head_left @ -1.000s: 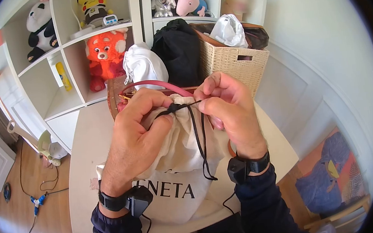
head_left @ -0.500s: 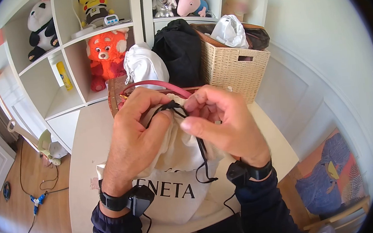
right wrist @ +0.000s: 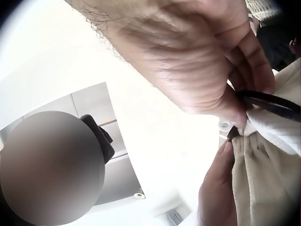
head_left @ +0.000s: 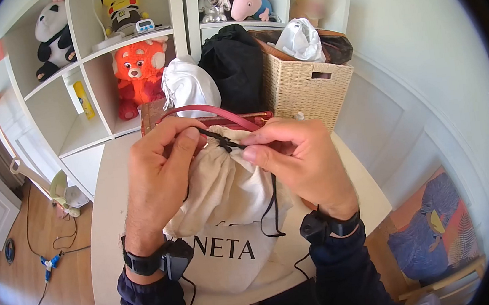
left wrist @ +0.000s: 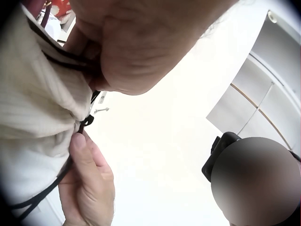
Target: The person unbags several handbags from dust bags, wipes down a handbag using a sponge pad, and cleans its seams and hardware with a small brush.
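A cream cloth drawstring bag (head_left: 218, 185) stands on the table, its gathered mouth drawn up and black letters on its lower front. Its black drawstring (head_left: 224, 145) is knotted at the gathered mouth. Between thumb and index finger, my left hand (head_left: 155, 177) pinches the cord left of the knot. On the other side, my right hand (head_left: 311, 166) pinches the cord close to the knot. A loose cord loop hangs below the right hand. The left wrist view shows the knot (left wrist: 87, 121) against the puckered cloth (left wrist: 42, 108), with the right hand's thumb beside it.
A red-handled bag (head_left: 216, 109) lies just behind on the pale table (head_left: 115, 225). Farther back are a white pouch (head_left: 193, 89), a black bag (head_left: 232, 64) and a woven basket (head_left: 303, 87). Shelves (head_left: 83, 68) with plush toys line the back; a wall rises at right.
The left hand has shifted left from the bag's mouth and now pinches the cord. The right hand has moved left and down towards the knot. The cord is now stretched between both hands.
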`<state>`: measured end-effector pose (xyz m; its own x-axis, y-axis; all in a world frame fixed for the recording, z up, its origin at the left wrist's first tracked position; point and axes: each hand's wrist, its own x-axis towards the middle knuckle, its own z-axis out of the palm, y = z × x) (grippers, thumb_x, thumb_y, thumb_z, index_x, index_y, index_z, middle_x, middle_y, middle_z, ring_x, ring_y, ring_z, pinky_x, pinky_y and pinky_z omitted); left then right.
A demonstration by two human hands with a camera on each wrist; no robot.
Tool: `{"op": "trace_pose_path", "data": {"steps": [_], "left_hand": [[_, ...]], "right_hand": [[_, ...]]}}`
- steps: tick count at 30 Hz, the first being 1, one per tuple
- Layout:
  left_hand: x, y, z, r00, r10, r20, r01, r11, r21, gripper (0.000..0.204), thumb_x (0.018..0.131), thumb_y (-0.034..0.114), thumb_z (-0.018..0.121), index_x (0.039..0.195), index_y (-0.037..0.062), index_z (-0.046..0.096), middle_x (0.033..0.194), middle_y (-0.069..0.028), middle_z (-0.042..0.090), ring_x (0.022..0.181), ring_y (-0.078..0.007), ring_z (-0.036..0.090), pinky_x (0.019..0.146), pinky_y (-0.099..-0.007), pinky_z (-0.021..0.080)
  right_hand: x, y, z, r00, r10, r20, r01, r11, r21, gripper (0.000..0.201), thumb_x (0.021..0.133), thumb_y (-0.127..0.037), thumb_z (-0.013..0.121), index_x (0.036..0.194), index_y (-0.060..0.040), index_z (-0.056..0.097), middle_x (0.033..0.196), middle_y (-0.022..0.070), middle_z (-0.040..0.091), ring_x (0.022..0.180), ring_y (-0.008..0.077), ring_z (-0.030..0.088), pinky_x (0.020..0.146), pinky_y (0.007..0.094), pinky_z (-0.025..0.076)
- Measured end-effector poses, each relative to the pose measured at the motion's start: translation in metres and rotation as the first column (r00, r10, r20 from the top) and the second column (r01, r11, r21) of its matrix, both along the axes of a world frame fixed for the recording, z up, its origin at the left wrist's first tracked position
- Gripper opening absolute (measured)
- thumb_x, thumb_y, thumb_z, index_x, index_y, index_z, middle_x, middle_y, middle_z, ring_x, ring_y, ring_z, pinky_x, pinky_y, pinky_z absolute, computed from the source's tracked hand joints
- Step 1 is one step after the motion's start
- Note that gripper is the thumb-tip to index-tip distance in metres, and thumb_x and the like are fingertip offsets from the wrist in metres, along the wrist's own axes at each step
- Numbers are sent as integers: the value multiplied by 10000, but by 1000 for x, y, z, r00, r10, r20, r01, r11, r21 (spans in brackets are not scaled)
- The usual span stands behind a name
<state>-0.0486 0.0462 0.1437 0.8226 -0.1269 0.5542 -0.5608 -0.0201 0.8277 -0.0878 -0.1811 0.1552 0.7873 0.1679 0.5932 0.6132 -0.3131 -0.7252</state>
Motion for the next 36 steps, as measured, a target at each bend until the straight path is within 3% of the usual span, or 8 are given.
{"op": "trace_pose_path", "data": {"steps": [10, 14, 16, 20, 21, 24, 27, 36], "left_hand": [[-8, -4, 6, 996, 75, 56, -75, 997, 0, 205, 1117, 147, 664, 1160, -32, 754, 918, -30, 747, 858, -77, 663, 780, -264, 545], [-13, -4, 9, 997, 55, 63, -54, 998, -13, 208, 1113, 144, 671, 1159, -42, 753, 919, -39, 753, 875, -81, 684, 798, -265, 562], [-16, -6, 10, 1000, 19, -21, -21, 999, -50, 210, 1113, 143, 673, 1156, -47, 752, 914, -47, 754, 873, -82, 692, 803, -266, 575], [-17, -8, 11, 1000, 1, -21, -3, 998, -64, 212, 1114, 144, 672, 1158, -48, 749, 911, -47, 749, 851, -78, 684, 795, -264, 581], [-17, -8, 11, 1000, -12, -18, 10, 997, -75, 212, 1117, 144, 668, 1164, -47, 745, 906, -42, 742, 848, -75, 676, 786, -264, 573], [-23, -9, 12, 999, -33, -11, 32, 997, -76, 206, 1123, 141, 658, 1164, -45, 736, 895, -31, 726, 843, -71, 657, 766, -265, 553], [-27, -12, 12, 998, -49, 30, 50, 997, -50, 196, 1127, 143, 651, 1149, -38, 724, 880, -20, 708, 837, -73, 641, 747, -267, 534], [-32, -15, 13, 999, -42, -19, 43, 997, 69, 192, 1130, 181, 654, 1173, -4, 684, 836, -38, 680, 773, -83, 626, 725, -277, 520]], "right_hand": [[-17, -1, 14, 985, 44, -169, -15, 985, 169, 164, 1002, -78, 800, 957, 67, 738, 954, 48, 766, 806, 102, 694, 729, 262, 550], [-29, -22, 27, 901, 369, -227, -380, 925, -9, 176, 997, -109, 815, 978, 44, 730, 908, 73, 757, 776, 131, 711, 692, 282, 543], [-24, -33, 31, 789, 552, -268, -612, 743, -272, 227, 1009, -172, 826, 985, 31, 728, 873, 111, 739, 778, 175, 718, 704, 307, 544], [-14, -30, 25, 451, 876, -171, -883, 411, -226, 175, 996, -87, 812, 1017, 83, 775, 957, 186, 774, 791, 215, 737, 645, 303, 529], [-20, -30, 25, 451, 876, -171, -883, 411, -225, 175, 996, -87, 812, 1017, 83, 775, 957, 186, 774, 791, 215, 737, 645, 303, 529], [-38, -25, 20, 958, 271, -93, -271, 962, 9, 228, 1010, -161, 825, 1094, 37, 750, 975, 60, 764, 779, 84, 669, 657, 276, 521], [-19, 3, 12, 994, 7, 109, -6, 1000, -9, 282, 970, -149, 852, 1158, 25, 734, 978, 62, 762, 740, 60, 640, 645, 253, 507], [-14, 4, 6, 998, 68, -13, -69, 991, -111, 316, 915, -27, 824, 1206, 24, 712, 993, 95, 771, 754, 106, 678, 686, 302, 553]]}}
